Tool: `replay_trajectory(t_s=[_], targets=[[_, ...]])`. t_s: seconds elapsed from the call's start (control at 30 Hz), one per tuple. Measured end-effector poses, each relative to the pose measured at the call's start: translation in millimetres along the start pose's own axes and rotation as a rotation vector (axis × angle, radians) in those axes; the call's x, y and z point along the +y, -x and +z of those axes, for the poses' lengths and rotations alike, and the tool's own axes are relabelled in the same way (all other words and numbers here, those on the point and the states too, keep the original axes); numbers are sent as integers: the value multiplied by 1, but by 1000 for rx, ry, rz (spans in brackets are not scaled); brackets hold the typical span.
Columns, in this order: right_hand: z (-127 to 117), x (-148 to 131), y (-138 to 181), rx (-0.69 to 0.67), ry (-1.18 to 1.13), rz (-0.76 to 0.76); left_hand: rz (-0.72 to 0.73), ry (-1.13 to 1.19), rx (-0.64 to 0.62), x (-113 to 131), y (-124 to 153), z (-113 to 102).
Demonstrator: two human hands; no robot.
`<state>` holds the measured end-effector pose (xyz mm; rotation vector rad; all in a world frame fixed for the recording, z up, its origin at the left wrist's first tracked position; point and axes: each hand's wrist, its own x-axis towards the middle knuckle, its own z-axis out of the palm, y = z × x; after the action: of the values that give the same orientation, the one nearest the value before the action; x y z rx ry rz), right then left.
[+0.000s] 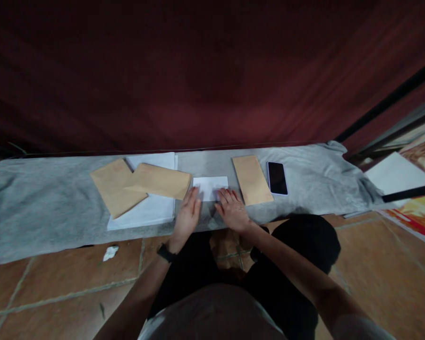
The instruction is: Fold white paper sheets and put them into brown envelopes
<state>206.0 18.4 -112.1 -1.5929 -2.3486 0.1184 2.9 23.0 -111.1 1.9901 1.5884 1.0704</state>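
A small folded white paper [210,185] lies on the grey cloth [49,208] in front of me. My left hand [187,215] rests flat with fingers stretched out, its tips at the paper's left edge. My right hand [232,208] lies flat on the paper's lower right corner, fingers spread and pressing down. Neither hand grips anything. A black watch sits on my left wrist.
Two brown envelopes [156,182] lie on a stack of white sheets [145,212] to the left. Another brown envelope [252,179] and a black phone [277,178] lie to the right. A dark red curtain hangs behind. A paper scrap [110,252] lies on the tiled floor.
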Motion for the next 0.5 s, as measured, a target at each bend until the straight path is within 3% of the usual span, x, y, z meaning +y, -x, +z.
replay_trajectory(t_s=[0.07, 0.17, 0.3, 0.5], targets=[[4, 6, -6, -6, -30, -62, 103, -142, -144, 10, -6, 21], [16, 12, -9, -18, -42, -101, 143, -323, -278, 15, -13, 46], [31, 17, -9, 40, -44, -57, 114, -455, -286, 9, -22, 59], [32, 26, -16, 96, -40, 5, 97, -484, -241, -2, -39, 57]])
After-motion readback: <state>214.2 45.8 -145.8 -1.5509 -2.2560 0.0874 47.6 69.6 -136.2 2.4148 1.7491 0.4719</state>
